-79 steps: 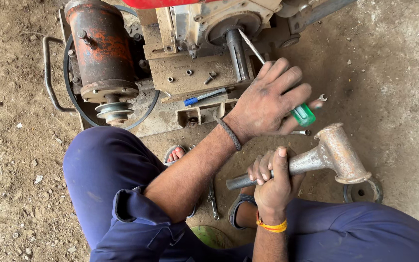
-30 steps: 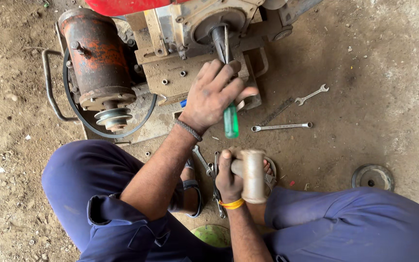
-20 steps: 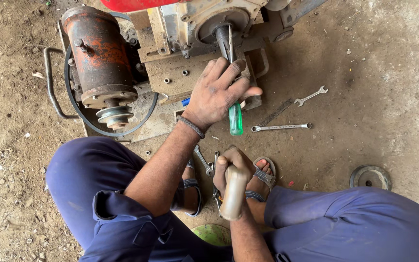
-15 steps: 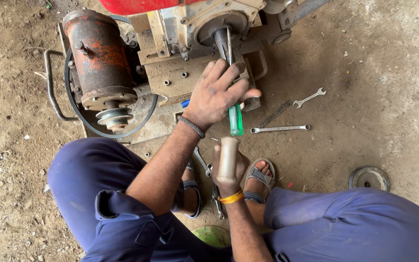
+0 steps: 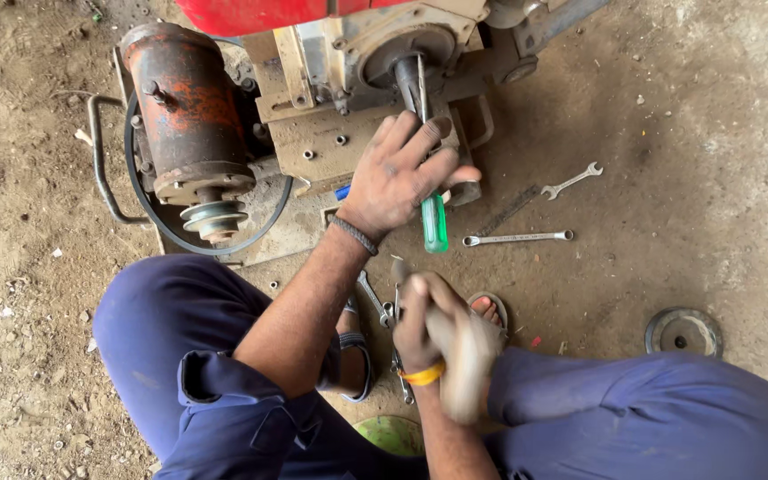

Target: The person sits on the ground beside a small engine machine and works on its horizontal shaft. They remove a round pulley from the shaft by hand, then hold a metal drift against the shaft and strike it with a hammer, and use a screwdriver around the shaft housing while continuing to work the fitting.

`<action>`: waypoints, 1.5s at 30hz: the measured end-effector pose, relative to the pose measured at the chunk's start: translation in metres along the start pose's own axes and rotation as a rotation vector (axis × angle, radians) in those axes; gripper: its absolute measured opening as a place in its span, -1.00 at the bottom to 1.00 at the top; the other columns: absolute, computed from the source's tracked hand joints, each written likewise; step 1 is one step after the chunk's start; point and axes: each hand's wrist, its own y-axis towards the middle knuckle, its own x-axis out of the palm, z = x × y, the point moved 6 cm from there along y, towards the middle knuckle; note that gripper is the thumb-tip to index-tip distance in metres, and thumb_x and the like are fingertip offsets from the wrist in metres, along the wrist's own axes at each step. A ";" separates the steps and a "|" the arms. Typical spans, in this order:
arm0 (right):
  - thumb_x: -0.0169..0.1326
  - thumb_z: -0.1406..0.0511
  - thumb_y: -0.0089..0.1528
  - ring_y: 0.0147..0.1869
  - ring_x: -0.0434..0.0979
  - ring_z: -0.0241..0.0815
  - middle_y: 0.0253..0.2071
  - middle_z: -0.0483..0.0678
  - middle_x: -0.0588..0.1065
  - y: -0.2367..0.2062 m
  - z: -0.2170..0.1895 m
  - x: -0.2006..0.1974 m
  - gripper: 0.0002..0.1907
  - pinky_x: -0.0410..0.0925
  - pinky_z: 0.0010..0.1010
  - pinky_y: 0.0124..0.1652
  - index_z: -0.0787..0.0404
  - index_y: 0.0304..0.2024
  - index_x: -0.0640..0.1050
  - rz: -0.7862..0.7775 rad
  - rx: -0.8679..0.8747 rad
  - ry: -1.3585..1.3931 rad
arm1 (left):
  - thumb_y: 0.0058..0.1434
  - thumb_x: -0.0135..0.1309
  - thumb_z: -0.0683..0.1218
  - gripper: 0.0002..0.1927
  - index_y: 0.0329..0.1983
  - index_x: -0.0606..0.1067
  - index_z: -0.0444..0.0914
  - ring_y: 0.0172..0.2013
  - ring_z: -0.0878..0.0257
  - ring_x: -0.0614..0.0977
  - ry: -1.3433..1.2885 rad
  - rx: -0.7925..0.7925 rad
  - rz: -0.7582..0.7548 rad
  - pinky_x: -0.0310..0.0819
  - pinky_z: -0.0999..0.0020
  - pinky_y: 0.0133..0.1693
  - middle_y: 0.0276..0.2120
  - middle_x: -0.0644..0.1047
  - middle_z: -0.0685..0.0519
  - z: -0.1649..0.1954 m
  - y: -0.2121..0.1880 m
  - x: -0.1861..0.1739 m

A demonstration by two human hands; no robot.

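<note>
- Down on the dirt floor [image 5: 686, 160], the person squatted in front of a small engine [image 5: 348, 80] with a rusty orange cylinder [image 5: 190, 107] and a belt pulley [image 5: 213, 218] on its left side.
- Compared with half a second earlier, the hammer [image 5: 464, 369] had dropped lower and nearer the body, blurred with motion; I judged it was between blows, drawn back from the tool.
- The right hand [image 5: 424, 316] was closed round the hammer's handle.
- The left hand [image 5: 397, 173] had hardly shifted, fingers wrapped around the green-handled screwdriver [image 5: 435, 222] and bracing it against the engine.
- Its long axis ran nearly straight up and down the picture: green handle toward the person, shank [image 5: 420, 84] pointing away into the round housing, beside the shaft.
- Two spanners [image 5: 517, 237] [image 5: 571, 180] lay on the floor to the right, well apart from both hands, and a round metal disc [image 5: 684, 331] sat further right.
</note>
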 end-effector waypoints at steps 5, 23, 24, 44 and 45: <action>0.01 0.34 0.36 -0.50 0.28 -0.27 -0.57 -0.12 0.34 0.001 0.033 0.011 -0.73 0.25 -0.41 -0.44 0.27 -0.46 0.44 0.152 0.125 0.542 | 0.31 0.20 0.18 -0.64 -0.24 0.51 -0.19 -0.12 0.07 0.50 -0.022 -0.009 -0.004 0.42 0.18 -0.10 -0.02 0.52 -0.03 -0.001 -0.001 -0.001; 0.12 0.33 0.30 -0.37 0.52 -0.14 -0.43 -0.08 0.48 -0.009 0.003 0.011 -0.88 0.37 -0.35 -0.36 0.20 -0.34 0.50 0.205 -0.280 -0.398 | 0.33 0.21 0.18 -0.65 -0.24 0.50 -0.18 -0.14 0.06 0.49 -0.039 -0.014 -0.003 0.40 0.17 -0.14 -0.09 0.50 0.01 0.000 0.001 0.003; 0.18 0.31 0.27 -0.42 0.51 -0.15 -0.46 -0.08 0.47 -0.006 0.018 0.014 -0.81 0.35 -0.36 -0.41 0.23 -0.40 0.48 0.128 -0.062 -0.008 | 0.32 0.21 0.18 -0.65 -0.23 0.51 -0.18 -0.14 0.06 0.49 -0.038 -0.018 -0.017 0.40 0.17 -0.14 -0.11 0.50 0.02 -0.001 0.001 0.004; 0.09 0.39 0.30 -0.33 0.58 -0.13 -0.38 -0.06 0.57 -0.004 -0.027 -0.016 -0.91 0.38 -0.38 -0.25 0.17 -0.26 0.61 0.099 -0.186 -0.165 | 0.36 0.18 0.18 -0.64 -0.29 0.47 -0.17 -0.18 0.07 0.47 -0.020 -0.059 -0.004 0.42 0.17 -0.12 -0.20 0.46 0.04 -0.001 0.002 0.004; 0.12 0.37 0.29 -0.34 0.56 -0.10 -0.40 -0.02 0.55 -0.003 -0.029 -0.016 -0.95 0.37 -0.36 -0.28 0.19 -0.28 0.60 0.133 -0.180 -0.212 | 0.36 0.18 0.18 -0.64 -0.31 0.46 -0.17 -0.20 0.08 0.47 -0.022 -0.057 0.001 0.42 0.18 -0.15 -0.21 0.47 0.05 0.000 0.002 0.005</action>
